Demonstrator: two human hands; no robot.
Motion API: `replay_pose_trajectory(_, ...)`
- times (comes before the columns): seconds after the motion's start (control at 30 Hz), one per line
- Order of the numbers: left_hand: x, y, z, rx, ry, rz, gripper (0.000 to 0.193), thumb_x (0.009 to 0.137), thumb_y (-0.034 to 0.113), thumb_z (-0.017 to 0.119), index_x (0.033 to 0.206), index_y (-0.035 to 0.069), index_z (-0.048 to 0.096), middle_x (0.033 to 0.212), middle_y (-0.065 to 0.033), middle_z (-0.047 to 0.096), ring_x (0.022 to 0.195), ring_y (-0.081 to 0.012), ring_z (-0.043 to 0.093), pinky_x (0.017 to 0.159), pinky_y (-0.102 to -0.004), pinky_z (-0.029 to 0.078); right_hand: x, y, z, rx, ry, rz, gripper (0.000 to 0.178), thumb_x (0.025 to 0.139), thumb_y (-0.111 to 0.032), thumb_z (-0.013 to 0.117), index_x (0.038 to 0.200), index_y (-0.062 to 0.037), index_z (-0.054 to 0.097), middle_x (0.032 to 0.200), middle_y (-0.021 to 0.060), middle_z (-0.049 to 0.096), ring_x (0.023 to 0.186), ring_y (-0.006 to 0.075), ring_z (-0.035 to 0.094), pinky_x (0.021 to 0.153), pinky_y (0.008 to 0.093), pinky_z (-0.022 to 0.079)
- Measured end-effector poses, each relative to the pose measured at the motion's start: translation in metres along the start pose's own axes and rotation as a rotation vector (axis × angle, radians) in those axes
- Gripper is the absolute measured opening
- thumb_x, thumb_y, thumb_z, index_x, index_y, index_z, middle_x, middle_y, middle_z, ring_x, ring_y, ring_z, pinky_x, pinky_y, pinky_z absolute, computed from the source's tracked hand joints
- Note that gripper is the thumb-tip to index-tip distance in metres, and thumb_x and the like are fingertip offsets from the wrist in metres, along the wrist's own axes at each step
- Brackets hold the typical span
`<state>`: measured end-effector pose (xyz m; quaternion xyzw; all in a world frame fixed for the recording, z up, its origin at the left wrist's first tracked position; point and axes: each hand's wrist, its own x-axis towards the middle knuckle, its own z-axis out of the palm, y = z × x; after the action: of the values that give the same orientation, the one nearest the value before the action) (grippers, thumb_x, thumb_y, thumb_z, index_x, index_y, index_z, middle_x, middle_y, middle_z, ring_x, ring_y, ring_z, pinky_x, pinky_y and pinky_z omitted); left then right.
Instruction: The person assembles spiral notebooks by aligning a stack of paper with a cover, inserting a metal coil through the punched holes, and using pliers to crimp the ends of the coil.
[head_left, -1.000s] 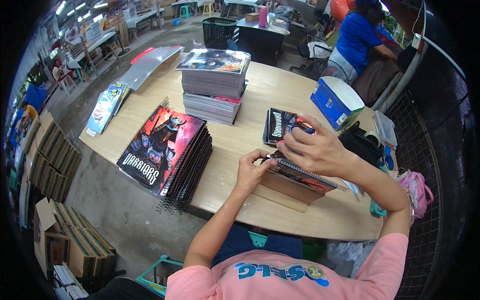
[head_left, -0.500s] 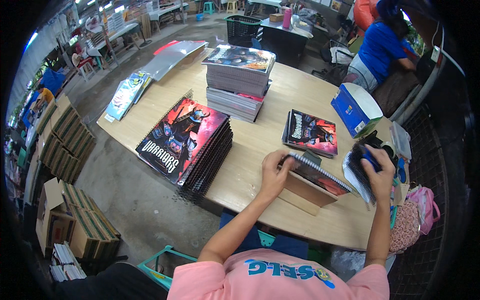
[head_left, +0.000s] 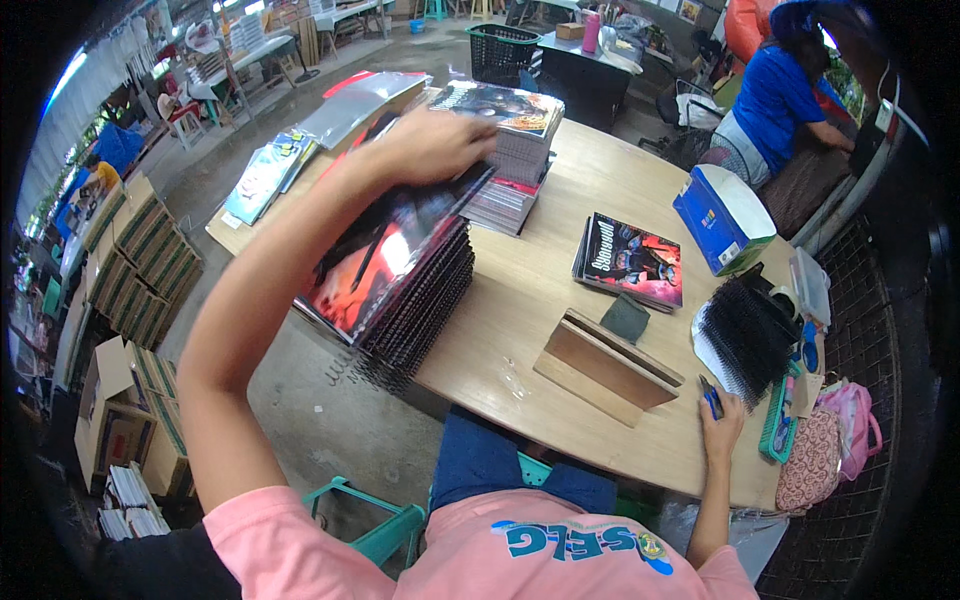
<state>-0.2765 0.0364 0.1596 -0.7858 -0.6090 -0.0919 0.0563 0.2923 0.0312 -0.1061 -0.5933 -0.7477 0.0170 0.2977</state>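
Observation:
My left hand [head_left: 440, 148] reaches across to the stack of spiral notebooks [head_left: 420, 310]. Its fingers are closed on a notebook [head_left: 405, 205] with a dark and red cover, which lies tilted over the top of that stack; the forearm hides part of it. My right hand [head_left: 721, 428] rests near the table's right front edge, closed around small blue-handled pliers [head_left: 711, 398]. Between the hands stands a slotted wooden holder [head_left: 610, 368] with nothing in its slot. Beyond my right hand lies a heap of black binding coils [head_left: 748, 330] on white sheeting.
A short pile of notebooks [head_left: 632, 258] lies behind the holder, beside a dark cloth piece [head_left: 625, 318]. A tall book stack [head_left: 510, 150] stands at the back. A blue box [head_left: 715, 215] and a green tray [head_left: 778, 425] are on the right. A person in blue [head_left: 775, 105] works beyond.
My left hand has lifted the notebook out of the wooden holder and carried it left to the stack. My right hand has drawn back from the coils toward the table's front edge with the pliers.

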Motion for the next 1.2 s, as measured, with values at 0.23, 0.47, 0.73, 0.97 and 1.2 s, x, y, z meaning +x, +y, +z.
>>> replay_pose_trajectory(0.23,-0.036,-0.03,0.085,-0.008,-0.068,-0.176,0.028,0.099,0.035,0.04,0.106,0.012,0.053,0.094,-0.0155,0.064,0.095,-0.033,0.061,0.085,-0.0527,0.04,-0.009,-0.011,0.007,-0.032,0.05,-0.026,0.042,0.073,-0.014,0.074,0.112,-0.0007,0.066,0.102,0.0159,0.055,0.098,0.0322,0.052,0.09,0.0418,0.042)
replay_pose_trajectory(0.47,-0.044,-0.026,0.088,0.049,0.076,-0.145,0.026,0.098,0.036,0.041,0.111,0.017,0.055,0.115,-0.0101,0.053,0.113,-0.0288,0.048,0.092,-0.0499,0.034,-0.011,-0.006,0.01,-0.134,0.044,-0.064,0.048,0.074,-0.013,0.073,0.12,-0.0019,0.063,0.111,0.0173,0.054,0.106,0.0335,0.051,0.096,0.0418,0.04)
replay_pose_trajectory(0.73,-0.076,0.159,0.031,-0.768,0.456,0.135,0.032,0.082,0.018,0.068,0.106,0.0,0.06,0.103,-0.0166,0.062,0.097,-0.0298,0.062,0.085,-0.0364,0.048,0.002,-0.095,-0.026,0.459,0.024,-0.079,0.057,0.078,-0.023,0.075,0.126,-0.0013,0.056,0.127,0.0167,0.052,0.115,0.0279,0.053,0.095,0.0385,0.044)
replay_pose_trajectory(0.97,0.104,0.093,0.258,-0.786,0.097,-0.598,0.079,0.069,0.058,0.075,0.106,-0.01,0.06,0.107,-0.0311,0.062,0.103,-0.0405,0.062,0.086,-0.0419,0.051,0.032,-0.124,-0.007,0.503,-0.211,-0.15,0.05,0.067,-0.013,0.08,0.112,0.0002,0.062,0.104,0.0131,0.065,0.098,0.0243,0.063,0.087,0.0338,0.049)
replay_pose_trajectory(1.2,0.127,0.086,0.283,-0.583,0.157,-0.588,0.04,0.07,0.017,0.08,0.102,0.001,0.062,0.09,-0.0205,0.068,0.087,-0.0351,0.066,0.078,-0.0415,0.052,0.047,-0.13,-0.02,0.453,-0.037,-0.212,0.053,0.067,-0.013,0.081,0.114,-0.0005,0.061,0.112,0.0165,0.062,0.108,0.0302,0.059,0.09,0.0377,0.047)
